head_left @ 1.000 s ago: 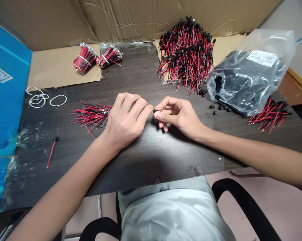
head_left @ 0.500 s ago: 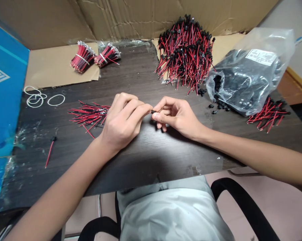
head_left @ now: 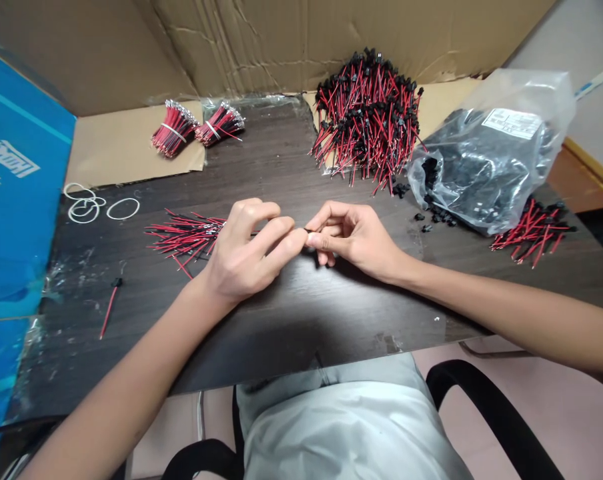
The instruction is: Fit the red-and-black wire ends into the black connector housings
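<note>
My left hand [head_left: 256, 250] and my right hand [head_left: 354, 233] meet fingertip to fingertip above the middle of the table. Between the right thumb and forefinger is a small black connector housing [head_left: 309, 231], mostly hidden by the fingers. The left fingers are closed in a pinch against it; a thin dark wire [head_left: 254, 233] shows between them, its ends covered. Just behind the left hand lies a loose fan of red and black wires [head_left: 186, 235], with part of it hidden by that hand.
Two banded wire bundles [head_left: 174, 130] stand on cardboard at the back left. White rubber bands [head_left: 123, 209] and a single wire with a connector [head_left: 110, 307] lie left. A pile of connector-fitted wires [head_left: 369, 120], a plastic bag of black housings [head_left: 481, 167] and more wires [head_left: 529, 233] are right.
Both hands stay together at the same spot, fingers shifting slightly. The black housing is more covered by the fingertips now. The whole view has tilted slightly.
</note>
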`<state>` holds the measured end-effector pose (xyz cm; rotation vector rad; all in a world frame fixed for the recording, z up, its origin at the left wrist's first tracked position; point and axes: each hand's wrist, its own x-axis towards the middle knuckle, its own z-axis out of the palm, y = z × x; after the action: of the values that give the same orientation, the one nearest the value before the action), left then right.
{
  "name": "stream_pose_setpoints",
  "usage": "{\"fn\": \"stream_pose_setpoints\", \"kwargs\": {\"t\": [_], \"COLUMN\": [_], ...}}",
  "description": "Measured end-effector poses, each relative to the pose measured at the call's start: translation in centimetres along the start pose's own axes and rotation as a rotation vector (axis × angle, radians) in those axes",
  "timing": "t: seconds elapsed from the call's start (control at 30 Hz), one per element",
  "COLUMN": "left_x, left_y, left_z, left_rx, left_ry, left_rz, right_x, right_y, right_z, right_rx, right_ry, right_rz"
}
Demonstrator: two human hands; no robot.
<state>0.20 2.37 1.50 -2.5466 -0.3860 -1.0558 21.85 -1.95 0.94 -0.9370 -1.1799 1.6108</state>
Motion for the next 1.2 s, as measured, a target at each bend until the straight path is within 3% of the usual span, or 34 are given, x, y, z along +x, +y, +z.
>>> {"fn": "stream_pose_setpoints", "kwargs": {"t": [0.13, 0.3, 0.7, 1.0, 1.2], "left_x": [0.3, 0.7, 1.0, 1.0, 1.2], "left_y": [0.2, 1.1, 0.7, 1.3, 1.3], "left_z": [0.1, 0.3, 0.1, 0.2, 0.3], "left_rx": [-0.074, -0.148, -0.019, -0.156, -0.174], "left_ry": [0.027, 0.042, 0.063, 0.102, 0.098], "left_rz": [-0.042, -0.256, -0.063, -0.201, -0.211], "right_x": [0.0, -0.1, 0.4, -0.9, -0.8], "right_y": [0.0, 0.3, 0.0, 0.9, 0.9], "right_z": [0.1, 0.1, -0.2, 0.0, -0.1], "right_rx": [-0.019, -0.132, 0.032, -0.162, -0.133], "right_ry": [0.006, 0.071, -0.021, 0.095, 0.095], "right_rz": [0.011, -0.007, 0.016, -0.220, -0.229]}}
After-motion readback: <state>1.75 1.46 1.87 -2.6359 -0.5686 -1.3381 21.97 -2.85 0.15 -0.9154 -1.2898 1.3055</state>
